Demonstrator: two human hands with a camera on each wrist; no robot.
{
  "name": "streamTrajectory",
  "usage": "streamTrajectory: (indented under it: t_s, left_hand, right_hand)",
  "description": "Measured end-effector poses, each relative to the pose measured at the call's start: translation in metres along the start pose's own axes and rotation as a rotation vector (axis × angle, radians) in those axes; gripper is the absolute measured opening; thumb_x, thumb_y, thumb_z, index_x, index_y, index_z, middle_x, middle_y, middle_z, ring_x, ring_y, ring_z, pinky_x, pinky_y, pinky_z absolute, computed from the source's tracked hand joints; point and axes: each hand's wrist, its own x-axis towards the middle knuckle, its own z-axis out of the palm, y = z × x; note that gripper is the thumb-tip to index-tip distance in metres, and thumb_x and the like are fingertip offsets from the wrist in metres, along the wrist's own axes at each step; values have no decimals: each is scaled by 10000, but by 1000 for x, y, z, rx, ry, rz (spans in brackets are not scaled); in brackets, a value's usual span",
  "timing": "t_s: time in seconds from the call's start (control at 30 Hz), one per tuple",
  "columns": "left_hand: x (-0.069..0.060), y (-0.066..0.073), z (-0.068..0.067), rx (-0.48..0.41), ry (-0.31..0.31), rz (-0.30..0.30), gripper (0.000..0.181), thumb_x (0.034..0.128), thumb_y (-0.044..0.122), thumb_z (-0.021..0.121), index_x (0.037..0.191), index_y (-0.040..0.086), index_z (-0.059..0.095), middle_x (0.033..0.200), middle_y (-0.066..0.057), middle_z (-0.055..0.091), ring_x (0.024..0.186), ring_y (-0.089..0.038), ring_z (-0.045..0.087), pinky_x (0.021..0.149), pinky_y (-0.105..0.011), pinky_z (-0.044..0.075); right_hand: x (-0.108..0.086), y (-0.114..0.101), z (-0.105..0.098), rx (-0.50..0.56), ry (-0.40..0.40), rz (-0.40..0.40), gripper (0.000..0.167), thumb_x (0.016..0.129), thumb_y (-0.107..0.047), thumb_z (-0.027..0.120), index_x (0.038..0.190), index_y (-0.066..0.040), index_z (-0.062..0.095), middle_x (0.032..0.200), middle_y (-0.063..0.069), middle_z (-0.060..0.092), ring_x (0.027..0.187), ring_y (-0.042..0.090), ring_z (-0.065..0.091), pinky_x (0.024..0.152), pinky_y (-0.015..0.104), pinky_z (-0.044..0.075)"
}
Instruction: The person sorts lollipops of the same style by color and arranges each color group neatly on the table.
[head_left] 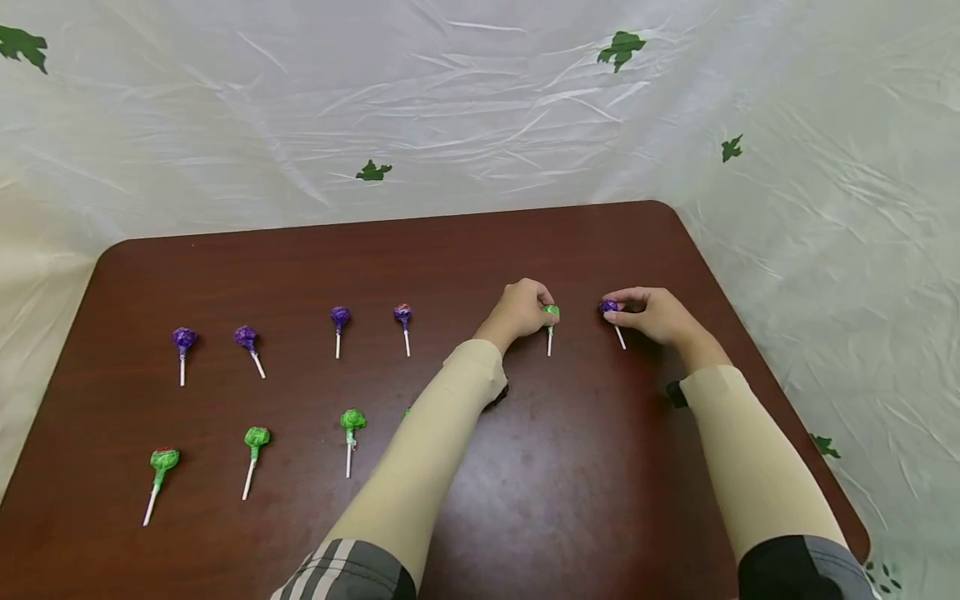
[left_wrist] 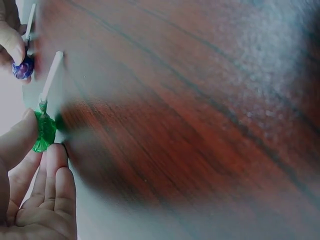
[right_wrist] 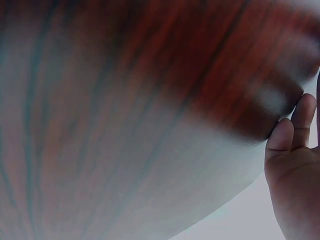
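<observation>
My left hand [head_left: 522, 312] pinches the head of a green lollipop [left_wrist: 45, 131] between thumb and fingers, its white stick pointing toward me over the table. To its right, my right hand [head_left: 656, 317] holds a purple lollipop [head_left: 608, 307] by its wrapped head, stick angled down and to the right. That purple head also shows at the left edge of the left wrist view. In the right wrist view only part of the right hand [right_wrist: 295, 167] appears, and its lollipop is out of sight.
On the brown table [head_left: 570, 483], purple lollipops lie in a back row, including one at far left [head_left: 183, 337]. Green lollipops form a front row, such as the leftmost one [head_left: 164, 459]; my left sleeve mostly covers another. White sheeting [head_left: 465, 100] with green leaf shapes surrounds the table.
</observation>
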Motion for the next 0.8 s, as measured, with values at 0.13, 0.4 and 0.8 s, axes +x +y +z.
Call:
streamTrajectory:
  t_s: [0.13, 0.4, 0.8]
  left_hand:
    - [-3, -3, -4, -27, 9, -13, 181, 877, 198, 770, 1018, 91, 735, 992, -32, 732, 947, -173, 626, 796, -268, 477]
    - [-5, -5, -9, -66, 40, -14, 159, 858, 193, 784, 981, 98, 750, 942, -23, 732, 900, -142, 618, 760, -237, 469]
    - [-25, 1, -46, -109, -17, 51, 173, 866, 279, 775, 979, 153, 737, 967, 23, 705, 973, -142, 612, 791, -271, 492]
  right_hand:
    - [3, -4, 2, -12, -11, -6, 497, 913, -448, 691, 1305, -146, 644, 1144, 111, 609, 1119, 268, 498, 954, 399, 396]
    - [7, -7, 4, -20, -16, -12, 479, 919, -434, 688, 1296, -141, 648, 1143, 108, 614, 1087, 252, 508, 924, 367, 395]
    - [10, -4, -2, -47, -8, -8, 514, 908, -477, 686, 1294, -138, 650, 1110, 109, 600, 1084, 277, 484, 910, 401, 386]
